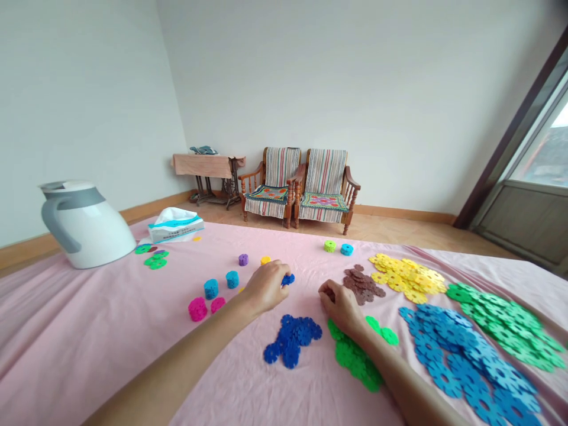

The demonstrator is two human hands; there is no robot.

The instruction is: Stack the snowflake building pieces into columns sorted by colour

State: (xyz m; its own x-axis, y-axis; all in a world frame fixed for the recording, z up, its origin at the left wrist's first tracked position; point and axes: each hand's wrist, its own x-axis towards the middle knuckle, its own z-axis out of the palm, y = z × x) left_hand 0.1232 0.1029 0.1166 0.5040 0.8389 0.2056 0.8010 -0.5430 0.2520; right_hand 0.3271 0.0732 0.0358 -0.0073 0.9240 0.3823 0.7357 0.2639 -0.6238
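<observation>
Where the left hand (268, 287) pinches: fingers nearly closed on dark-blue snowflake discs (288, 278), midway across the pink cloth (146, 343).
Right hand (341, 303): curled; cannot tell whether it holds anything.
Bright-green pile (357, 362): partly covered by right forearm (398, 367).
Cloth's far-left edge: one jug (100, 228), one tissue box (175, 229).
Stacks: two magenta (197, 309), one purple (243, 260), one lime (329, 247).

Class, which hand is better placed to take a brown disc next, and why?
Probably the right hand: it sits right beside the brown discs, while the left hand is farther off, holding dark blue discs.
</observation>
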